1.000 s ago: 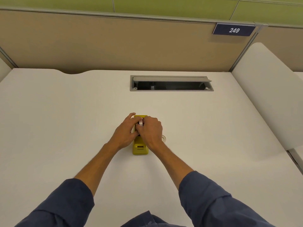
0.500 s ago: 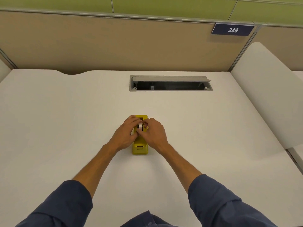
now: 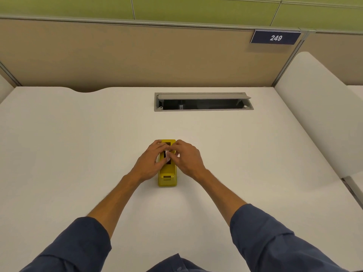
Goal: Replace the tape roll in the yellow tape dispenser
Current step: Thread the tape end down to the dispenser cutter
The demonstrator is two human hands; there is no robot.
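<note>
A yellow tape dispenser point(image 3: 167, 177) stands on the white desk point(image 3: 78, 154), its cutter end toward me. A pale tape roll point(image 3: 167, 154) sits in the dispenser's dark slot, mostly hidden by fingers. My left hand point(image 3: 150, 163) presses against the dispenser's left side, its thumb and fingers pinching the roll. My right hand point(image 3: 188, 159) comes in from the right, fingertips on the same roll. Both hands meet over the slot.
An open grey cable tray point(image 3: 203, 102) is cut into the desk behind the dispenser. A tan partition with a "249" sign point(image 3: 276, 37) closes the back. A white curved divider point(image 3: 322, 114) borders the right side.
My right hand slid off the top of the dispenser toward its right side, uncovering the slot and the roll. The left hand stayed in place. The second roll seen beside the dispenser earlier is out of sight.
</note>
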